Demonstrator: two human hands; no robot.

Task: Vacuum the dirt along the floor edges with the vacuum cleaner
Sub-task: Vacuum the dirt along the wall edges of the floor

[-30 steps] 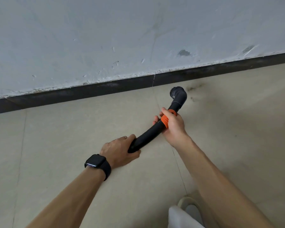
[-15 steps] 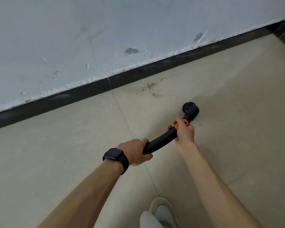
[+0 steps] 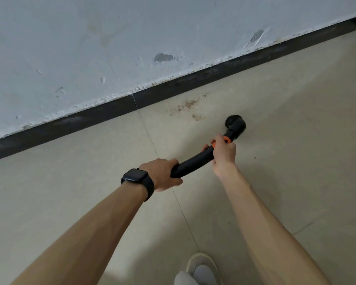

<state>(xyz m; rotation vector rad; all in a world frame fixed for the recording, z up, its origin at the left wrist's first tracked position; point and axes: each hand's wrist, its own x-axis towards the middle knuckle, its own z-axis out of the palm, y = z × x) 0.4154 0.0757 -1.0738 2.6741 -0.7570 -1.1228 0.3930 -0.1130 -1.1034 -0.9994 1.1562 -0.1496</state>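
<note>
Head view: the left hand (image 3: 162, 174) had its fingers wrapped round the vacuum tube (image 3: 193, 161). Dirt (image 3: 188, 104) lay beside the baseboard (image 3: 214, 79). The right hand (image 3: 223, 154) clamped the tube behind the brush nozzle (image 3: 234, 124), just right of the dirt. A fast sweep could scatter grains.

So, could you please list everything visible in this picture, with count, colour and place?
painted wall: one, pale grey, chipped, top of view
skirting strip: one, black, along the wall's foot
tiled floor: one, beige, below the skirting
scattered dirt crumbs: one patch, brown, on the floor beside the skirting
curved plastic vacuum tube: one, black with an orange ring, middle of view
round brush nozzle: one, black, at the tube's far end, right of the dirt
shoe: one, pale, bottom edge
smartwatch: one, black, left wrist
left hand: one, grips the tube's near end
right hand: one, grips the tube at the orange ring
</note>
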